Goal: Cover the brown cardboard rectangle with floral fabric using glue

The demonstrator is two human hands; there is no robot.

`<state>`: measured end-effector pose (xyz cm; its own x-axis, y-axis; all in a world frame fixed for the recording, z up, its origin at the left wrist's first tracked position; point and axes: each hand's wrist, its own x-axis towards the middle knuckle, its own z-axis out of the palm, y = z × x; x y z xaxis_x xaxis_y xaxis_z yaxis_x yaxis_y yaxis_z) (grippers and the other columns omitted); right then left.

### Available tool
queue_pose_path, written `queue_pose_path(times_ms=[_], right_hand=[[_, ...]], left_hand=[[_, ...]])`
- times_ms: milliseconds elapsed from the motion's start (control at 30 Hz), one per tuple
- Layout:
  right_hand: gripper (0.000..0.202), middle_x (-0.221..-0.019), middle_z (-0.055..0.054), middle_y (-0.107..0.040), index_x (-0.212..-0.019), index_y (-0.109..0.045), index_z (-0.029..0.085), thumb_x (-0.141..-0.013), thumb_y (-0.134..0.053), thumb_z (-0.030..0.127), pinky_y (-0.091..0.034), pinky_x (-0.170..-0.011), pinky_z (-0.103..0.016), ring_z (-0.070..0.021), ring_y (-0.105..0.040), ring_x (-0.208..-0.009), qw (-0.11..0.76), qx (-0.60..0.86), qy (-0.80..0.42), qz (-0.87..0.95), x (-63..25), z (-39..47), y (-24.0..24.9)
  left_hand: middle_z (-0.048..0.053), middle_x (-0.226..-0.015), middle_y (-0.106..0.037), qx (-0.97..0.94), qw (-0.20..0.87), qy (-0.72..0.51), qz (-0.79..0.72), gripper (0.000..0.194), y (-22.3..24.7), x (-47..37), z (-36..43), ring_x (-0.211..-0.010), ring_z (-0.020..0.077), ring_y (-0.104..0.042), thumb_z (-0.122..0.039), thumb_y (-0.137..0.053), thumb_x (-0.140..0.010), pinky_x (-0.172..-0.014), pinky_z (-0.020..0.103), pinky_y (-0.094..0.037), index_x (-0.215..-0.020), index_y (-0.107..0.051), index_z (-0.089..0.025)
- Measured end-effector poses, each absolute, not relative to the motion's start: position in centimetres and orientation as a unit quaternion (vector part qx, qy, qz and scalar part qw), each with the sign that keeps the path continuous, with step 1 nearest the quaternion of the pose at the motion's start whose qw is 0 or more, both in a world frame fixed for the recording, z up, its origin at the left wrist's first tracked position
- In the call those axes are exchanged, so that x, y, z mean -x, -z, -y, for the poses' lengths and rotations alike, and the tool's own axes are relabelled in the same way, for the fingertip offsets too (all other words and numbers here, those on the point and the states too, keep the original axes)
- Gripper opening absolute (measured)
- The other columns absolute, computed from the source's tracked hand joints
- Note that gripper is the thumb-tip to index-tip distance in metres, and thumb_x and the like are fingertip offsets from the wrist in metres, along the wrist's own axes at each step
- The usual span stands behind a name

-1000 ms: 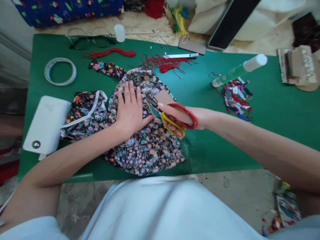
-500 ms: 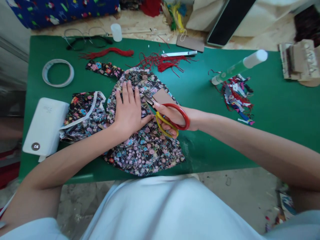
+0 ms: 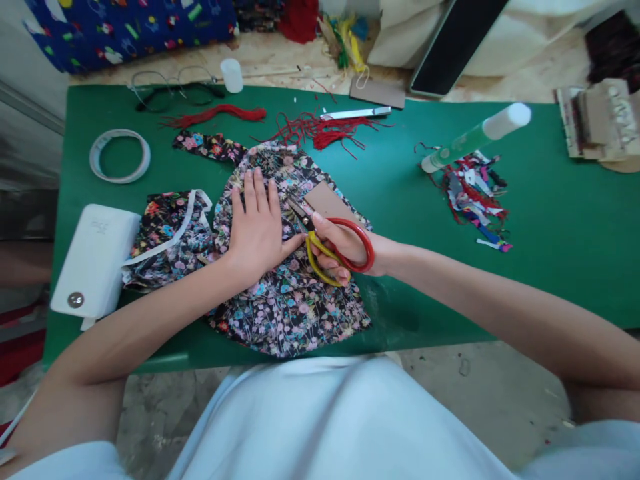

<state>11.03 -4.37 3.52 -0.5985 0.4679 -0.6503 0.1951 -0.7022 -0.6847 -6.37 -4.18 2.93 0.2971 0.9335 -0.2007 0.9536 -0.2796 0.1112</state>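
Observation:
Black floral fabric [image 3: 295,307] lies on the green table in front of me, with a narrow strip running from its upper left. My left hand [image 3: 257,230] presses flat on it, fingers stretched out. In my right hand [image 3: 343,247] is a pair of scissors [image 3: 360,233] with one red and one yellow handle loop. Their blades point up and left over the fabric, close to my left fingers, and look slightly parted. A brown card piece [image 3: 327,200] rests on the fabric beside the blades. Left of the fabric sits a folded floral piece [image 3: 175,227] with white edging.
A white power bank [image 3: 95,260] and a tape roll [image 3: 120,157] lie at left. Glasses [image 3: 177,90], red threads [image 3: 300,130] and tweezers [image 3: 355,113] line the back. At right, a glue stick [image 3: 475,137] stands by fabric scraps [image 3: 477,193].
The scissors' handles have spread a little and the blades look slightly more parted. My left hand stays flat on the fabric. The whole view has shifted slightly.

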Motion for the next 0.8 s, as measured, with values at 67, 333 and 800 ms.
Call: queue_pose_path(times_ms=[67,333,800], right_hand=[[0.068,-0.042,0.007,-0.04,-0.065,-0.045,0.018,-0.081,-0.04,0.085,-0.04,-0.032,-0.021,-0.007,-0.038,-0.029,0.092,0.437,-0.81,0.38,-11.08,4.43,-3.43],[0.067,-0.041,0.007,-0.04,-0.065,-0.044,0.019,-0.081,-0.042,0.083,-0.04,-0.031,-0.02,-0.0062,-0.037,-0.028,0.09,0.433,-0.803,0.399,-11.11,4.48,-3.2],[0.064,-0.036,0.007,-0.037,-0.06,-0.042,0.02,-0.084,-0.043,0.08,-0.037,-0.028,-0.018,-0.0064,-0.035,-0.027,0.123,0.419,-0.825,0.359,-11.45,5.14,-3.02]], left_hand=[[0.035,-0.16,-0.004,-0.797,0.104,0.054,-0.592,0.1,-2.88,6.35,4.18,-0.152,0.0468,-0.002,-0.056,-0.055,-0.089,-0.121,0.06,-0.007,-0.153,-0.015,0.008],[0.036,-0.16,-0.003,-0.798,0.101,0.06,-0.591,0.1,-2.87,6.3,4.19,-0.152,0.0471,-0.002,-0.055,-0.056,-0.089,-0.122,0.06,-0.007,-0.153,-0.014,0.009],[0.036,-0.16,-0.006,-0.801,0.083,0.055,-0.59,0.103,-2.71,6.3,4.04,-0.151,0.0476,-0.005,-0.063,-0.054,-0.088,-0.121,0.062,-0.01,-0.152,-0.019,0.009]])
